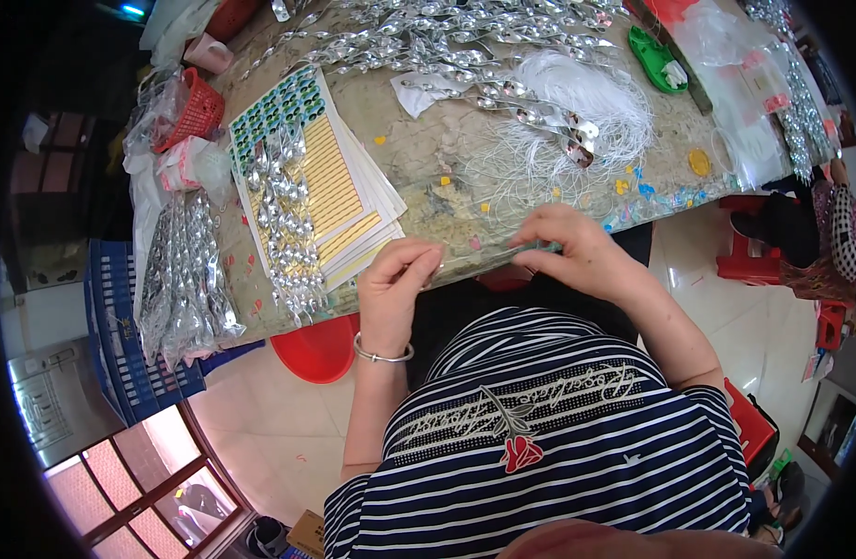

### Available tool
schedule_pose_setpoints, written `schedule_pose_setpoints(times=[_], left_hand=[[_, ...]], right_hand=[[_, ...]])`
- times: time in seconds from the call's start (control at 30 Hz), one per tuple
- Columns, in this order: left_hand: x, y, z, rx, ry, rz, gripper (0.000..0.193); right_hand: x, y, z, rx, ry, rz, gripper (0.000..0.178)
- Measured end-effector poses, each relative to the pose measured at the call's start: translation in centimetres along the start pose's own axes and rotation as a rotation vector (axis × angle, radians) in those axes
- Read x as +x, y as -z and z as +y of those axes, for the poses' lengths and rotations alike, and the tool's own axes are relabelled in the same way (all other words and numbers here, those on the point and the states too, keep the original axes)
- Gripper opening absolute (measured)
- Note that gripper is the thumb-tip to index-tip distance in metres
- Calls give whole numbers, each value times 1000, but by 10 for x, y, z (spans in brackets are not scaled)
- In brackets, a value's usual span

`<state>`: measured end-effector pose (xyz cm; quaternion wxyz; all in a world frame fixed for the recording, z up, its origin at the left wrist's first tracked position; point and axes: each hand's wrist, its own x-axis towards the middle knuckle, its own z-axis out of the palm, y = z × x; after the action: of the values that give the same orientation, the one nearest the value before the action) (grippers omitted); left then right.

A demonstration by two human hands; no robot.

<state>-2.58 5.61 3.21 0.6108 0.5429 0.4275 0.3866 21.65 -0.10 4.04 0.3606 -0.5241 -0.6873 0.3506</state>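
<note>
A red lattice basket [201, 107] sits on the left of the worktop [405, 158], clear plastic [154, 116] bunched against it; I can't tell what it contains. Over on the right, a shallow green dish [644, 51] holds a crumpled white scrap [675, 74].

At the near edge, the left hand [398, 268] rises from a forearm ringed by a silvery bangle [383, 356], thumb and index finger pinched together; a tiny glint shows at the tips, too small to make out. The right hand [577, 250] reaches in with bent wrist, its fingers curved and slightly parted from the thumb; whether a thread runs between them, I can't tell.

Just beyond it lies a fine, tangled heap of white thread [591, 98]. Twisted, mirror-bright silver strands [428, 39] spread along the far side, and more silver strips [284, 224] lie across flat printed sheets [339, 182].
</note>
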Motion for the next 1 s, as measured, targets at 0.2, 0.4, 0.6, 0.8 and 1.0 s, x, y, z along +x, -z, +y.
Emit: schedule_pose_setpoints(times=[0.2,0.4,0.6,0.8,1.0], left_hand=[[-8,12,-11,-23,58,61,7],[-5,8,-10,49,-13,-1,8],[-2,-2,-6,27,9,-52,11],[13,-37,25,-66,32,-94,12],[11,-39,26,-126,141,-161,11]], right_hand=[[-18,22,0,137,-303,116,8],[-13,40,-2,128,-295,296,8],[-3,29,-22,209,-246,305,8],[24,9,-43,123,-41,143,6],[29,6,-42,142,-22,158,6]])
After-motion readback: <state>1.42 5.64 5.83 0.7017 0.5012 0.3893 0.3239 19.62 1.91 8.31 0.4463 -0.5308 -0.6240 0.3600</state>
